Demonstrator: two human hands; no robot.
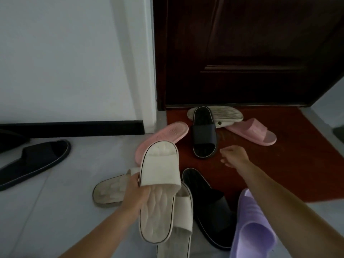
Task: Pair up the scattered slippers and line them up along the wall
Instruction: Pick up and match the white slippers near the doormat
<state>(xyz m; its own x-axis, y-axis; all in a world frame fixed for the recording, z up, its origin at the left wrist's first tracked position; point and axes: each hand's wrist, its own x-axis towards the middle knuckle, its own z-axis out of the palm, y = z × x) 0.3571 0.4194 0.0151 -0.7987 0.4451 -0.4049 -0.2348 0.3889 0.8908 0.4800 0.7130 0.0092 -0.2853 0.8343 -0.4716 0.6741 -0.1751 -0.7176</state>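
Head view, itemised.

1. Left hand (136,191): the forearm enters from 7 o'clock. Fingers and thumb clasp the side edge of a cream slipper (160,175), which is held off the floor with its footbed facing the camera and its toe toward 12 o'clock.
2. Right hand (235,156): the forearm enters from 4 o'clock and extends over the red mat (297,164). The fingers are loosely curled and hold nothing.
3. Second cream slipper (183,216): on the floor at 6 o'clock, directly under the held one.
4. Beige slipper (108,191): on the floor at 9 o'clock of the left hand, partly hidden by it.
5. Upturned pink slipper (165,135): at 12 o'clock of the held slipper, crossing the mat's edge.
6. Centre black slipper (203,131): on the mat at 11 o'clock of the right hand, overlapping a soiled sole-up slipper (225,113) beside the dark door (242,53).
7. Upright pink slipper (254,131): on the mat at 1 o'clock of the right hand.
8. Near black slipper (206,207): at 6 o'clock, touching the lilac slipper (253,231) at 5 o'clock.
9. Far black slipper (33,161): at 9 o'clock, near the white wall (65,62).
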